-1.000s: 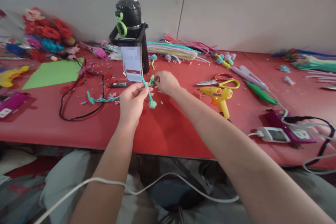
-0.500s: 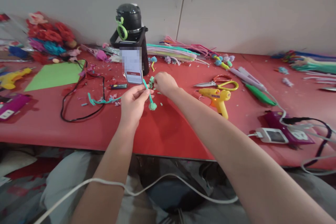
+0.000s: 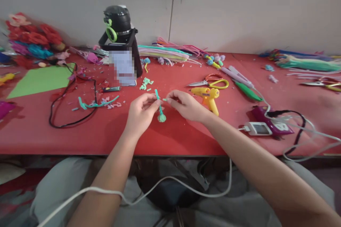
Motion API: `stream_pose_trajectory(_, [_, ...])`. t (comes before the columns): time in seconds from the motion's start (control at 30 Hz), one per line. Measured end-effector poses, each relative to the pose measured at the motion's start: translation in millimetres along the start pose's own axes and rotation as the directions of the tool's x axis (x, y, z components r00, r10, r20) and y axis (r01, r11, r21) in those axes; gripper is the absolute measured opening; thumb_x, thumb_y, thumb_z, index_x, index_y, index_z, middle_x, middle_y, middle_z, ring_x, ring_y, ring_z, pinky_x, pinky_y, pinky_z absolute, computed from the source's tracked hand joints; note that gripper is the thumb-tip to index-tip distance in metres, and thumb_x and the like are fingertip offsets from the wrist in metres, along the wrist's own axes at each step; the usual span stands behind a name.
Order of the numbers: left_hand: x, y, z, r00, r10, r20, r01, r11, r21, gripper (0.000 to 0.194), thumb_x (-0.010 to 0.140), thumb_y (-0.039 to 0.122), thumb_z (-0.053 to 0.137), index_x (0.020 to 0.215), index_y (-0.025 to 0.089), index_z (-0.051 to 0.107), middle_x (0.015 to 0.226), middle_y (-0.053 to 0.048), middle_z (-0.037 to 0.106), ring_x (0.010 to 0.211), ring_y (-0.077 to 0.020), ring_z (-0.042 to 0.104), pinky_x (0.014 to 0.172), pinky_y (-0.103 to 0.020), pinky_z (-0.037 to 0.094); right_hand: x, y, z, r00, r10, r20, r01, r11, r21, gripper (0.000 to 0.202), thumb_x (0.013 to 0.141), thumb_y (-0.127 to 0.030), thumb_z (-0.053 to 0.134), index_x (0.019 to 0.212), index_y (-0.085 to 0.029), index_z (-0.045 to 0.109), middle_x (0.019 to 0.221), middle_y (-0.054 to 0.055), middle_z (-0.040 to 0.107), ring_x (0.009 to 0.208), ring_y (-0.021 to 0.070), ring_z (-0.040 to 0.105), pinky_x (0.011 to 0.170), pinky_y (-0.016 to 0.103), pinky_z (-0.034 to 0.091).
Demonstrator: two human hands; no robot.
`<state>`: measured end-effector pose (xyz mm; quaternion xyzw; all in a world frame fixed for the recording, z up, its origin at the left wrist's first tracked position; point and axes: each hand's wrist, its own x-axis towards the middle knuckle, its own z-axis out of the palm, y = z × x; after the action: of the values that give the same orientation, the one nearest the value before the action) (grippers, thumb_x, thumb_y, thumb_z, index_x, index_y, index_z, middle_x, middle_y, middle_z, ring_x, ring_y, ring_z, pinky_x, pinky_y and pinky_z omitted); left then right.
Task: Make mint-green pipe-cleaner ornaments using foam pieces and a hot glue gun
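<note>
Between thumb and fingers, my left hand (image 3: 142, 111) pinches a teal pipe cleaner (image 3: 157, 95) whose lower end carries a pale green fuzzy tuft (image 3: 161, 117). My right hand (image 3: 185, 104) is closed at the fingertips on a short pale green piece of pipe cleaner (image 3: 164, 99), just right of the teal stem and apart from it. Beyond the hands lies a small pile of similar pale green pieces (image 3: 145, 83) on the red table (image 3: 170, 138).
A phone (image 3: 124, 67) leans on a black bottle (image 3: 117, 21). Right of my hands lie a yellow glue gun (image 3: 209, 95) and scissors (image 3: 218, 83). A black cable (image 3: 53, 122) loops on the left; a white cable (image 3: 149, 188) crosses my lap.
My right hand has drawn back from the green pile toward me, now with a small piece in its fingertips. My left hand has come slightly nearer, still holding the teal stem.
</note>
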<state>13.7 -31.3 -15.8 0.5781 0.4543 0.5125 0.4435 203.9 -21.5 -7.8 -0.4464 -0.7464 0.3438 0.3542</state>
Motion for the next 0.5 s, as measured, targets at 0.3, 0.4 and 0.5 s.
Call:
stream_pose_trajectory(0.3, [-18.3, 12.6, 32.7, 0.959, -0.115, 0.258, 0.131, 0.990, -0.047, 0.020, 0.084, 0.034, 0.077, 0.090, 0.018, 0.067, 0.086, -0.004, 0.073, 0.080, -0.0176, 0.071, 0.072, -0.028, 0.059, -62.6, 4.0, -17.9, 0.994, 0.111, -0.008, -0.109, 0.983, 0.145, 0.020, 0.099, -0.037, 0.052, 0.090, -0.020, 0.058, 0.085, 0.003, 0.062, 0.077, 0.0170, 0.057, 0.073, 0.033, 0.047])
stream_pose_trajectory(0.4, [-18.1, 10.0, 35.1, 0.964, -0.091, 0.249, 0.097, 0.995, -0.010, 0.020, 0.084, 0.033, 0.078, 0.090, 0.018, 0.068, 0.087, -0.004, 0.073, 0.082, -0.0175, 0.071, 0.072, -0.027, 0.059, -66.0, 7.0, -14.7, 0.992, 0.122, -0.013, -0.116, 0.972, 0.202, 0.019, 0.099, -0.035, 0.053, 0.091, -0.019, 0.058, 0.085, 0.003, 0.063, 0.077, 0.0166, 0.058, 0.074, 0.033, 0.048])
stream_pose_trajectory(0.5, [-16.5, 7.1, 34.7, 0.969, -0.084, 0.234, 0.082, 0.996, 0.019, 0.020, 0.083, 0.032, 0.079, 0.091, 0.017, 0.068, 0.087, -0.005, 0.074, 0.081, -0.0180, 0.072, 0.070, -0.027, 0.059, -64.5, 7.6, -11.3, 0.992, 0.125, 0.001, -0.120, 0.951, 0.285, 0.020, 0.099, -0.036, 0.055, 0.091, -0.018, 0.060, 0.086, 0.004, 0.065, 0.076, 0.0154, 0.058, 0.075, 0.033, 0.049])
